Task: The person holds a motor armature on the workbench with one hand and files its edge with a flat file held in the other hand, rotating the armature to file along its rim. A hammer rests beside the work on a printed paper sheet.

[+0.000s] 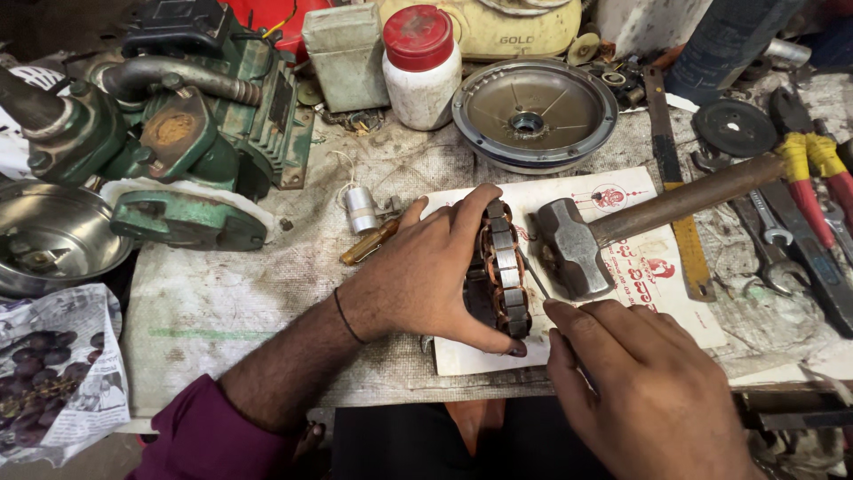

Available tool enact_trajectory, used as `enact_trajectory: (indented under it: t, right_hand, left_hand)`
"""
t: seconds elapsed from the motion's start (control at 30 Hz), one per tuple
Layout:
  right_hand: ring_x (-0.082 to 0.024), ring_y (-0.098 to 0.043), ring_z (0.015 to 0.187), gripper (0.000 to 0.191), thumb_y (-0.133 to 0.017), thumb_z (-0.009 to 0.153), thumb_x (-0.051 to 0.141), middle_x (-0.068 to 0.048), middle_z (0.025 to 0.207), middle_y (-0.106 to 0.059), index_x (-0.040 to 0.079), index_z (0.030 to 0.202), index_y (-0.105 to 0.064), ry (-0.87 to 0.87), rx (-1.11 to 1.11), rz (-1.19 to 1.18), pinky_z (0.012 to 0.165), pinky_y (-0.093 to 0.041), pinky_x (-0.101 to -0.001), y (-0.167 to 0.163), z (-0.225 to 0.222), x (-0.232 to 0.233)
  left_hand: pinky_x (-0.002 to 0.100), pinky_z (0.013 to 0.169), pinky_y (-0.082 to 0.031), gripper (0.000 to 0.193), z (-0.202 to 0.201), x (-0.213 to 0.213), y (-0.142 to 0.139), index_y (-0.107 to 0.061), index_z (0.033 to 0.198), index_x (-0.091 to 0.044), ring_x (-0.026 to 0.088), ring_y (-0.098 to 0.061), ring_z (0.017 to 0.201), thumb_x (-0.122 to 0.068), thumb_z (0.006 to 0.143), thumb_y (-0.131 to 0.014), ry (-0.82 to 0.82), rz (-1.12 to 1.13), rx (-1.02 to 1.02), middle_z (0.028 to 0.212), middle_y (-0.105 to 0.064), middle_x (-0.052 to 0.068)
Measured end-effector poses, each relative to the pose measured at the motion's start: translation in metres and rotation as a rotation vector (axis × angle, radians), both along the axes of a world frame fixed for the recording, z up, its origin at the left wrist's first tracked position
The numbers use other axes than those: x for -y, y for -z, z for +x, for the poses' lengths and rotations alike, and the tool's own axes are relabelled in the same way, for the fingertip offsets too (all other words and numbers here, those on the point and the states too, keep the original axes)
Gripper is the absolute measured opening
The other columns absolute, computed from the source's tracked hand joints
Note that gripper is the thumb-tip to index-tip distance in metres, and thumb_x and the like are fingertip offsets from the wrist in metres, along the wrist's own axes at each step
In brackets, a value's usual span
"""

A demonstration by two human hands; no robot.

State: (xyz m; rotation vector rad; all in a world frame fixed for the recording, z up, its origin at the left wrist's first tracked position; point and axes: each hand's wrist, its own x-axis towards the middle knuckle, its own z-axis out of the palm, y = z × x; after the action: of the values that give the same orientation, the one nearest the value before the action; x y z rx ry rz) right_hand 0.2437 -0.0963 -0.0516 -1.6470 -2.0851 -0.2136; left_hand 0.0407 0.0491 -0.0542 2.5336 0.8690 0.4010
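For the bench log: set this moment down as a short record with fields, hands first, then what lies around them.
left hand: left hand grips a copper-wound stator, held on edge on a white printed sheet
right hand: right hand pinches a thin metal tool whose tip points at the stator
beside stator: hammer, head on the sheet, wooden handle running up to the right
behind: round metal cover, white jar with red lid, green engine
left edge: steel bowl
right edge: pliers with yellow and red grips, spanners

Head camera looks steeply down, close over the workbench (pixel 231 302).
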Motion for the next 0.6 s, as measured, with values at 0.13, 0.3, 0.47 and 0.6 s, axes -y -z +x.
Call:
enact_trajectory:
  t: [0.13, 0.3, 0.47, 0.6]
  right_hand:
    - [-0.026, -0.071, 0.089, 0.030, -0.077, 0.078, 0.016, -0.006, 0.099, -0.069, 0.012, 0.109, -0.076, -0.015, 0.000, -0.035, 0.079, -0.057, -0.0400, 0.0040, 0.0012, 0.0015]
    - [-0.027, -0.071, 0.088, 0.033, -0.077, 0.079, 0.017, -0.008, 0.100, -0.070, 0.012, 0.112, -0.076, 0.011, -0.003, -0.051, 0.079, -0.056, -0.0413, 0.0068, 0.0012, 0.0035]
    - [-0.029, -0.070, 0.083, 0.043, -0.075, 0.079, 0.015, -0.010, 0.097, -0.070, 0.007, 0.121, -0.075, -0.032, -0.023, -0.031, 0.076, -0.056, -0.0415, 0.0069, -0.0007, -0.0003]
    - [-0.028, -0.070, 0.077, 0.038, -0.076, 0.076, 0.014, -0.010, 0.087, -0.069, 0.005, 0.113, -0.076, -0.048, -0.064, -0.059, 0.071, -0.057, -0.0417, 0.0022, -0.0043, -0.0001]
  left_hand:
    - [0.068, 0.119, -0.020, 0.150, 0.0003, 0.0000, -0.0010, -0.012, 0.155, 0.007, 0.045, -0.061, 0.121, -0.071, 0.052, -0.089, -0.012, -0.032, -0.046, 0.126, -0.062, 0.030]
    - [0.068, 0.117, -0.020, 0.149, 0.0000, 0.0006, -0.0008, -0.014, 0.154, 0.007, 0.046, -0.060, 0.122, -0.070, 0.052, -0.089, -0.002, -0.007, -0.009, 0.128, -0.061, 0.031]
    - [0.068, 0.116, -0.021, 0.149, -0.0008, 0.0005, 0.0014, -0.015, 0.154, 0.007, 0.047, -0.060, 0.123, -0.070, 0.051, -0.090, -0.008, 0.006, 0.011, 0.129, -0.061, 0.031]
    - [0.068, 0.115, -0.023, 0.148, -0.0014, 0.0001, 0.0033, -0.015, 0.154, 0.008, 0.046, -0.060, 0.122, -0.070, 0.051, -0.090, 0.005, 0.034, 0.031, 0.130, -0.061, 0.031]
